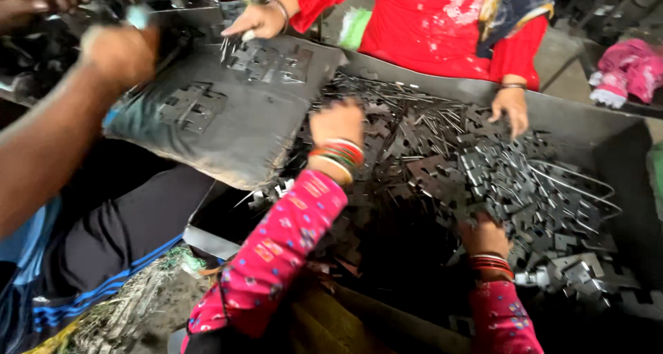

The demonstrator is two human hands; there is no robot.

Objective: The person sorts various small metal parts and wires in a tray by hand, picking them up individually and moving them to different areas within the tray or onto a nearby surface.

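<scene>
Left hand point(336, 122) reaches over the metal pile's point(497, 181) near-left edge; right hand point(483, 233) is buried beneath it. Finger grip unclear.

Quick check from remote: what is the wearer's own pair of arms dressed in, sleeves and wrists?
Both arms wear bright pink sleeves printed with small multicoloured patches. The left hand has a stack of red, green and white bangles at the wrist; the right hand has red and white bangles. Both hands are bare, without gloves.

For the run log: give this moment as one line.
left hand: over metal parts | right hand: in parts | bin: full | cushion: beside
</scene>
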